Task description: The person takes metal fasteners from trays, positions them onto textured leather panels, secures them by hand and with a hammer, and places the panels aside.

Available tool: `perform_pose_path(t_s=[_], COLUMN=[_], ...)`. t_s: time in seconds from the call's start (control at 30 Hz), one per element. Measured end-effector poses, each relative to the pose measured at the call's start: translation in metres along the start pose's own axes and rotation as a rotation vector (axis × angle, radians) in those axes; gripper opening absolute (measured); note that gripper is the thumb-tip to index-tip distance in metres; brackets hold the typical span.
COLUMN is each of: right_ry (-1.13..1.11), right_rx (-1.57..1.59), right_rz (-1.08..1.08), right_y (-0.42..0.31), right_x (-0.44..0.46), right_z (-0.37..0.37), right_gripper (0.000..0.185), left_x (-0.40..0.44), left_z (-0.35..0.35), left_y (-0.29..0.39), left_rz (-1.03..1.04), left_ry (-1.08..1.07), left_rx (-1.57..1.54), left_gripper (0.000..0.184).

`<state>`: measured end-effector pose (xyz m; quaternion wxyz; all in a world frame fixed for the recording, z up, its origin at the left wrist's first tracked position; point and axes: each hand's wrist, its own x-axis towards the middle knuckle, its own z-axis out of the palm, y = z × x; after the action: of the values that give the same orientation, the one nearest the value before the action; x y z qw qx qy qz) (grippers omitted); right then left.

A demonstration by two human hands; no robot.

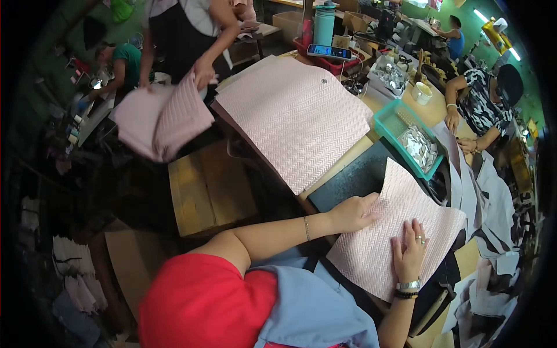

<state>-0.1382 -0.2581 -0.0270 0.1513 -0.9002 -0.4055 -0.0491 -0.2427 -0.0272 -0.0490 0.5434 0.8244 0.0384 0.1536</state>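
A pale pink sheet with a woven herringbone pattern lies tilted across the table edge before me, its upper corner raised. My left hand pinches its left edge, thumb and fingers closed on the material. Flat on the lower right of the same sheet rests my right hand, fingers stretched out. Under the sheet shows a dark board. Beyond my left hand is a larger stack of matching pink sheets, with a small round metal object on top.
A teal basket of small silvery pieces stands behind my sheet. Grey-white scraps cover the right side. A co-worker handles pink sheets at upper left; another person works at right. A cardboard box sits below the table.
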Motion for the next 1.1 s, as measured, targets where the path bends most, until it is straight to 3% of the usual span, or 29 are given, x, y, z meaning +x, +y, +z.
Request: perform_pose_path(t_s=[0.03,0.13,0.2,0.27,0.33,0.43,0.53,0.67,0.8,1.1], right_ry=[0.001,0.019,0.033,0.053,0.068,0.072,0.08,0.084,0.08,0.093], right_rx=[0.042,0.143,0.185,0.219,0.223,0.202,0.222,0.233,0.226,0.252], right_rz=[0.008,0.033,0.033,0.051,0.051,0.039,0.035,0.049,0.03,0.028], right_y=[0.001,0.009,0.013,0.011,0.008,0.007,0.008,0.006,0.009,0.012], right_x=[0.001,0.002,-0.003,-0.004,-0.002,-0.002,-0.001,0.0,-0.002,-0.003], right_z=[0.001,0.003,0.003,0.002,0.002,-0.001,0.0,0.0,0.001,0.003], right_gripper=[0.049,0.047,0.044,0.042,0.041,0.041,0.04,0.041,0.041,0.039], left_x=[0.001,0.004,0.022,0.039,0.048,0.044,0.057,0.043,0.017,0.011], left_z=[-0.003,-0.026,-0.073,-0.119,-0.158,-0.184,-0.153,-0.055,0.016,0.013], left_y=[0.004,0.016,0.019,0.008,-0.01,-0.05,-0.029,0.017,0.001,-0.005], left_rz=[-0.028,0.246,0.215,0.261,0.079,-0.39,-0.409,-0.047,0.043,0.106], left_ry=[-0.023,0.187,0.208,0.524,0.689,0.28,0.233,0.0,0.006,-0.069], left_rx=[-0.025,0.216,0.319,0.765,1.087,1.191,1.159,0.871,0.866,0.72], left_gripper=[0.047,0.058,0.07,0.074,0.076,0.078,0.078,0.077,0.076,0.072])
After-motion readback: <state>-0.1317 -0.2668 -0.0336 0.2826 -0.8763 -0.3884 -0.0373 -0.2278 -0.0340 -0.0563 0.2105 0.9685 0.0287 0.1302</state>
